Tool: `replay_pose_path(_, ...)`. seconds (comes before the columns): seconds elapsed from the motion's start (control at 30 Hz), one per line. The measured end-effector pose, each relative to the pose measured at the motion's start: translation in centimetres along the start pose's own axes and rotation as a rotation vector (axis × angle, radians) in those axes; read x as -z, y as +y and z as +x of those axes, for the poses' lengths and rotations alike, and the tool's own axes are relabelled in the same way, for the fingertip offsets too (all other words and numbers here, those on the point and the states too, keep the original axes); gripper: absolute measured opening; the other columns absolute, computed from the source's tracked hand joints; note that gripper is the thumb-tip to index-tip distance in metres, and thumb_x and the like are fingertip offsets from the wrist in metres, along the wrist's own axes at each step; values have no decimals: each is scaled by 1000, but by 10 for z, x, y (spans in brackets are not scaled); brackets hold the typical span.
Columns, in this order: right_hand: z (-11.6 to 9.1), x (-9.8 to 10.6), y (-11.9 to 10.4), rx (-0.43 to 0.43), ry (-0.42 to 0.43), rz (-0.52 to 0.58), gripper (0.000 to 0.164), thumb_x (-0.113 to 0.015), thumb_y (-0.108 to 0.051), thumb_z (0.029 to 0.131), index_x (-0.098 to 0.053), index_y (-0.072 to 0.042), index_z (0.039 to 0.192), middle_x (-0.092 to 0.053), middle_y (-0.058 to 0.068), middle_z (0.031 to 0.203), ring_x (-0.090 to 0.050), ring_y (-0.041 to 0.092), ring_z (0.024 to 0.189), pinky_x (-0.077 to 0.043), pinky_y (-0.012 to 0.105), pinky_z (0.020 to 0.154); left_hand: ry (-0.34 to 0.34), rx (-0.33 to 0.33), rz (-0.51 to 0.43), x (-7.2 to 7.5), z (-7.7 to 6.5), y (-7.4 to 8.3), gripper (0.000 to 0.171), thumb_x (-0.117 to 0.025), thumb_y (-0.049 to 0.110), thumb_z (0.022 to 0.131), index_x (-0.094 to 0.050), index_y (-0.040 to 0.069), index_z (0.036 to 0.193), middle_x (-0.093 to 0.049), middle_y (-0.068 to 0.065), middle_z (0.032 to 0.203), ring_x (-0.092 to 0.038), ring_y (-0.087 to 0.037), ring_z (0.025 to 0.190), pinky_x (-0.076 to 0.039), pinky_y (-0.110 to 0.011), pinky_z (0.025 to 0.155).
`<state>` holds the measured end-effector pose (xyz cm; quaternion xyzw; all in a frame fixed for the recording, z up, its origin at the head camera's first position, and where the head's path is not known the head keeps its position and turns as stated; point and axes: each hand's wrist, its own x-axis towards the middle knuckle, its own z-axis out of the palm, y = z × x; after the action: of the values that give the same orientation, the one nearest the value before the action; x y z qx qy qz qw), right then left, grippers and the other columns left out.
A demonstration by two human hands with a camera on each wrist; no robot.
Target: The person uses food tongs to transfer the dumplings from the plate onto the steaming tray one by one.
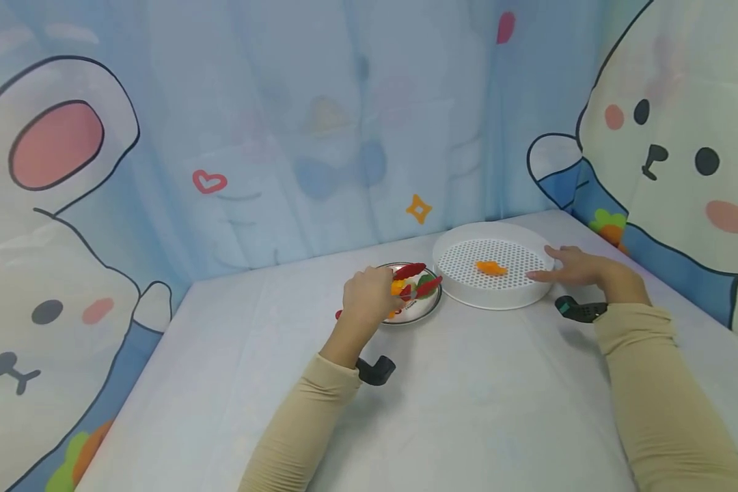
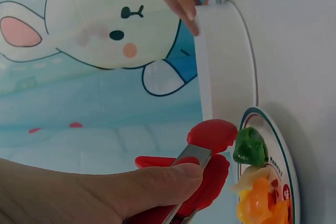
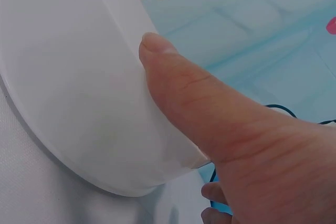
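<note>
My left hand [image 1: 372,294] grips red-tipped metal tongs [image 2: 193,153] over a plate. The tongs' two red tips [image 1: 409,270] point right and stand apart. Under them, the dark-rimmed white plate [image 1: 427,312] bears a green piece [image 2: 250,147], orange pieces [image 2: 261,203] and some red and yellow bits, partly hidden by the hand. My right hand [image 1: 575,266] holds the right rim of a round white steamer basket [image 1: 486,296], its thumb [image 3: 173,77] lying along the rim. On the basket's perforated floor sits one orange piece [image 1: 491,268].
The basket stands right beside the plate on a white-covered table [image 1: 467,396]. A blue curtain [image 1: 283,137] printed with cartoon animals hangs behind and along the sides. Each wrist carries a dark camera mount [image 1: 376,370].
</note>
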<state>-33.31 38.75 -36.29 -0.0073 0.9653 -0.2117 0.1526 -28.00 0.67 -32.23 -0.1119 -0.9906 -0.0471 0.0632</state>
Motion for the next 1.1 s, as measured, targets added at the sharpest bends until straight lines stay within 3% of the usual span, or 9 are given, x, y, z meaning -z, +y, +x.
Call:
replay_pose_path(0.27, 5, 1, 2, 1, 4, -9, 115, -50, -73, 80, -1, 9, 146, 3, 46, 142, -8, 62, 127, -19, 74, 98, -4, 37, 39, -6, -1, 6, 31, -75, 45, 77, -71, 17, 90, -71, 3, 92, -61, -17, 78, -50, -30, 61)
replay_pose_path(0.5, 8, 2, 1, -10, -6, 0, 117, -51, -73, 80, -1, 8, 146, 4, 45, 142, -7, 63, 127, -18, 75, 99, -24, 49, 18, -7, -3, 4, 32, -77, 42, 76, -72, 15, 91, -70, 1, 89, -59, -18, 76, -50, -29, 60)
replay_pose_path(0.77, 5, 0, 1, -13, -19, 18, 117, -52, -73, 79, 0, 8, 146, 6, 45, 142, -3, 63, 127, -15, 75, 99, -13, 36, 79, -8, -4, 0, 29, -78, 40, 76, -72, 14, 87, -67, 0, 83, -61, -19, 74, -52, -31, 59)
replay_pose_path(1.1, 3, 2, 1, -13, -24, 20, 118, -52, -72, 79, 1, 9, 145, 6, 46, 141, -2, 64, 127, -15, 75, 99, -19, 27, 60, -7, 0, -1, 32, -79, 39, 76, -72, 13, 93, -69, -1, 86, -61, -19, 73, -52, -31, 58)
